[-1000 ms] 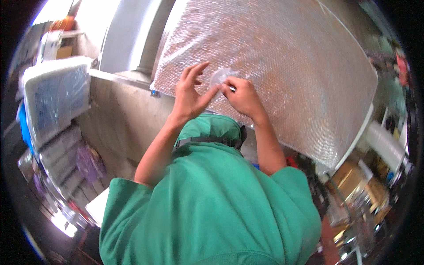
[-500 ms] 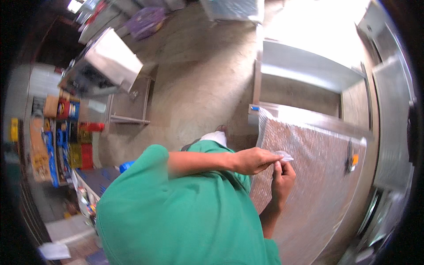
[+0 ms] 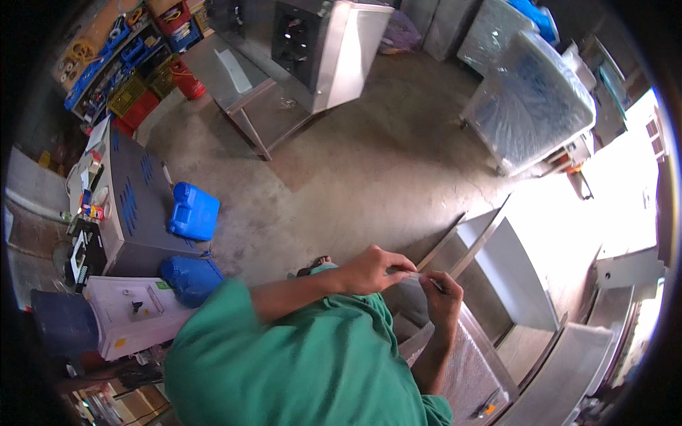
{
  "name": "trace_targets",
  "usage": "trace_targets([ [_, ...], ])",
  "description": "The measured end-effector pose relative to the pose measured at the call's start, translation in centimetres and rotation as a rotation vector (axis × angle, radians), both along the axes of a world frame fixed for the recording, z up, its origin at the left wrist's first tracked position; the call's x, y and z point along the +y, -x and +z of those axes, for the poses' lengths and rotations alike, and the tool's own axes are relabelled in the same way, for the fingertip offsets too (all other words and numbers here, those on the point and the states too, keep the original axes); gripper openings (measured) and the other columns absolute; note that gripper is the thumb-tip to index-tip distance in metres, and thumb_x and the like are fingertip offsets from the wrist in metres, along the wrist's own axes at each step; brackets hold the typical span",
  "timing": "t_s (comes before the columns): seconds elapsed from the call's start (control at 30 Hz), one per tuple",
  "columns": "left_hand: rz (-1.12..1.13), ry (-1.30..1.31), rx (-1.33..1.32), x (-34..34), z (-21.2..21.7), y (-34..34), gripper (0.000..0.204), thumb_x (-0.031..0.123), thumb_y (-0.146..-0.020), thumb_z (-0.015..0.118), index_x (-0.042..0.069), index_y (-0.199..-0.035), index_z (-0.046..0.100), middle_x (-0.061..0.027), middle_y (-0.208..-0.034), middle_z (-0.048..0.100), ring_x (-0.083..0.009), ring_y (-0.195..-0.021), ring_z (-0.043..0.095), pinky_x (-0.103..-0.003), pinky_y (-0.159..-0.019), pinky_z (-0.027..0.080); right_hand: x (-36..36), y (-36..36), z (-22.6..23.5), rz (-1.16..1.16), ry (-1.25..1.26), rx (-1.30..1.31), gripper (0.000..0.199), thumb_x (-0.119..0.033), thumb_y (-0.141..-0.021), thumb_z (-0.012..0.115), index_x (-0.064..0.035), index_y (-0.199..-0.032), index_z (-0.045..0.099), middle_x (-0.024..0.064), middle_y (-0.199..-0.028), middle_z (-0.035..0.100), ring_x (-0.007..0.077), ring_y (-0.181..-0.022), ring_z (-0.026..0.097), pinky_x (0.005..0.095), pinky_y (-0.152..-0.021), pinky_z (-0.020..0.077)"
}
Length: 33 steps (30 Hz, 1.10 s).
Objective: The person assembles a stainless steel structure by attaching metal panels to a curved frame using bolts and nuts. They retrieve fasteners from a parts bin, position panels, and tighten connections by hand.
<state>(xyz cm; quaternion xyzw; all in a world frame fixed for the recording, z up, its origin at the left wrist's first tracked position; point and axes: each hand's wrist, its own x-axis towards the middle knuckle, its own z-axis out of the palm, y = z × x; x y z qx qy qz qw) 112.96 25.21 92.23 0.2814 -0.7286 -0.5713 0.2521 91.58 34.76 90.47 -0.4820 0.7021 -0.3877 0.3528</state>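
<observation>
In front of my green shirt, my left hand (image 3: 376, 270) and my right hand (image 3: 442, 295) come close together. Each is closed in a pinch on a small, thin, whitish piece of clear plastic (image 3: 408, 275), stretched between the fingertips. The fingers cover most of it, and I cannot make out whether anything is inside. Below my right hand lies a flat panel covered in bubble wrap (image 3: 465, 348). A small tool with an orange part (image 3: 489, 410) rests on that wrap, apart from both hands.
Blue jerrycans (image 3: 195, 211) stand at left beside a dark grey cabinet (image 3: 145, 206). A white box (image 3: 128, 316) is nearer. Ahead stands a metal table (image 3: 266, 110) with a steel unit (image 3: 348, 57). A plastic-wrapped unit (image 3: 529, 106) is far right, a metal frame (image 3: 508, 266) closer.
My view has swung left, bringing the jerrycans and wrapped unit into sight and shifting the bubble wrap lower. Both hands still pinch the plastic piece, which now looks flatter.
</observation>
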Motion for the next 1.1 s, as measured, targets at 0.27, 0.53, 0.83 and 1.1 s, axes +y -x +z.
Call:
trace_targets([
  [0.27,0.492,0.19,0.017,-9.0,0.3,-15.6,0.013,0.013,-0.088,0.075,0.004,-0.097,0.073,-0.0115,-0.091,0.07,-0.0265,-0.087,0.069,-0.037,-0.076,0.054,-17.5,-14.8,3.4,0.385,0.124,0.024,0.016,-0.013,-0.088,0.076,0.0009,-0.095,0.072,0.0127,-0.084,0.074,0.0107,-0.079,0.067,0.0274,-0.074,0.0542],
  [0.53,0.803,0.425,-0.075,-14.6,2.0,-26.3,0.012,0.012,-0.088,0.074,0.002,-0.095,0.07,-0.0106,-0.088,0.067,-0.0264,-0.081,0.066,-0.037,-0.072,0.052,-30.2,-26.2,5.6,0.752,0.208,0.022,0.012,-0.01,-0.089,0.075,0.0004,-0.093,0.072,0.0098,-0.081,0.074,0.0119,-0.075,0.068,0.0282,-0.069,0.0541],
  [0.83,1.107,0.491,-0.151,-18.3,1.0,-34.5,0.009,0.009,-0.089,0.072,0.003,-0.093,0.067,-0.0122,-0.091,0.064,-0.0305,-0.086,0.064,-0.039,-0.073,0.052,-39.0,-37.1,4.4,1.002,0.297,0.03,0.012,-0.008,-0.087,0.076,0.0021,-0.086,0.068,0.0144,-0.081,0.074,0.0192,-0.075,0.074,0.0305,-0.069,0.0572],
  [1.1,1.384,0.481,-0.298,-23.1,-1.1,-40.5,0.009,0.012,-0.088,0.07,0.005,-0.093,0.066,-0.0126,-0.09,0.061,-0.0338,-0.088,0.058,-0.046,-0.078,0.046,-49.6,-47.5,1.0,1.339,0.135,-0.16,0.012,-0.003,-0.088,0.076,0.0029,-0.096,0.068,0.0063,-0.08,0.07,0.0079,-0.075,0.063,0.0249,-0.068,0.053],
])
